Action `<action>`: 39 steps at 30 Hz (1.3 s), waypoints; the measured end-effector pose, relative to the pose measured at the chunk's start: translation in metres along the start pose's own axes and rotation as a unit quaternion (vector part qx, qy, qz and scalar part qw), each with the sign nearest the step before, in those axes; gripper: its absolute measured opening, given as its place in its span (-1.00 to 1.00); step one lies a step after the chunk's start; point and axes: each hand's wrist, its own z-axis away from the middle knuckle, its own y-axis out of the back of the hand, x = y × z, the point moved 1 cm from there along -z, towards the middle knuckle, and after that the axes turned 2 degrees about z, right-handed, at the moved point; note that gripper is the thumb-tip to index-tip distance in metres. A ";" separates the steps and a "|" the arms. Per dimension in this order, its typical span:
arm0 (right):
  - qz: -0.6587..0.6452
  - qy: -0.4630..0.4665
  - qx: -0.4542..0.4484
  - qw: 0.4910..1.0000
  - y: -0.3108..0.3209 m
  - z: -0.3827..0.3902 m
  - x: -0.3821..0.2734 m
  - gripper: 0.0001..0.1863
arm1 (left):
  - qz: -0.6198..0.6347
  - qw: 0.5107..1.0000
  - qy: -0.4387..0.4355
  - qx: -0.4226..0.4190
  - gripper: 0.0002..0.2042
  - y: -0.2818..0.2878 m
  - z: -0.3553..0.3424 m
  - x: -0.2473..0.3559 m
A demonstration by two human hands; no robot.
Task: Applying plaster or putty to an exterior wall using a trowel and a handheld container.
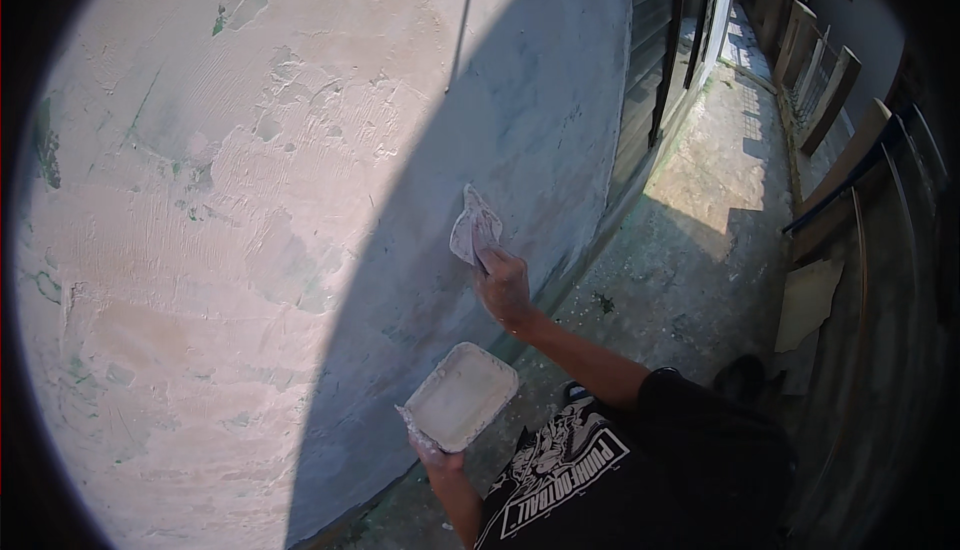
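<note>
- Head view: right hand (pixel 505 288) is raised at the shaded part of the wall (pixel 215 250), well apart from the slatted window (pixel 652 35) on the far right.
- Right grip: fingers closed in a pinch on the near end of a pale, pointed spreader (pixel 462 234), coated in whitish paste; its exact kind cannot be told.
- Spreader position: it lies over the wall's shaded part, far of the tray (pixel 480 415); it appears to touch the surface, but edge contact cannot be confirmed.
- Left grip: left hand (pixel 433 455) is closed on the near left corner of the tray, paste smeared around the hold; fingers beneath are hidden.
- Tray position: near the wall's foot, below the right hand, open side up, with a pale layer inside.
- Surface finding: the sunlit left part shows ridges, patches and greenish marks; the shaded part reads smoother, though shade may mask ridges.
- Judgement, spreader: even pressure at a low angle, in long overlapping strokes, should limit ridges; a caked edge would likely leave lines.
- Judgement, tray: holding it level and close beneath the spreader should catch drips; the smeared corner may slip, so a firm hold is advisable.
</note>
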 end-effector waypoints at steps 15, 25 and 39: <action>-0.026 -0.042 0.058 0.997 0.009 0.001 0.007 -0.88 | 0.008 1.000 0.001 0.004 -0.49 -0.004 0.007 -0.008; -0.098 -0.231 0.076 0.965 0.026 0.026 0.015 -0.83 | 0.017 1.000 -0.011 0.000 -0.50 0.003 0.015 -0.008; -0.302 -0.315 -0.120 0.892 0.027 0.052 -0.016 -0.80 | 0.019 0.999 0.031 -0.025 -0.51 -0.002 0.025 -0.010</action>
